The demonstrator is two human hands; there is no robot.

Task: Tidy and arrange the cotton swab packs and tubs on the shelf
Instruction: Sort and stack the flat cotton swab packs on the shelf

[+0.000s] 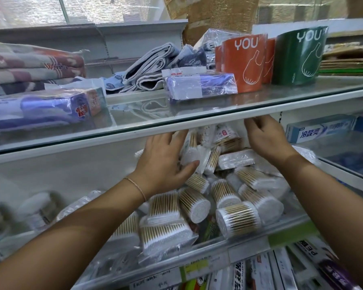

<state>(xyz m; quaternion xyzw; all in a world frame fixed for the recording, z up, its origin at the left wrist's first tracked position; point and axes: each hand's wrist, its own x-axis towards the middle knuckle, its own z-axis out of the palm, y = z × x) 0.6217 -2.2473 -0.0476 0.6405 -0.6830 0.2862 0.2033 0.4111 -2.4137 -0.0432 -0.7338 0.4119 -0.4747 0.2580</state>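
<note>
From where I stand, the glass top shelf [197, 114] carries a stack of folded towels [29, 63] at its back left, with a wrapped towel pack [40, 109] in front of it. Loose folded cloths [151, 68] lie at centre back, with a second wrapped pack [199, 84] before them. Two bag rolls [245, 63] stand to the right, and flat mats [348, 61] are stacked beyond those. On the shelf beneath [249, 245] a heap lies right of centre: bagged swab packs [166, 235] at front left, round swab tubs [237, 220] at front right. A toothpaste box [319, 132] lies on the neighbouring shelf to the right, and more boxes [260, 273] stand on the level below.
</note>
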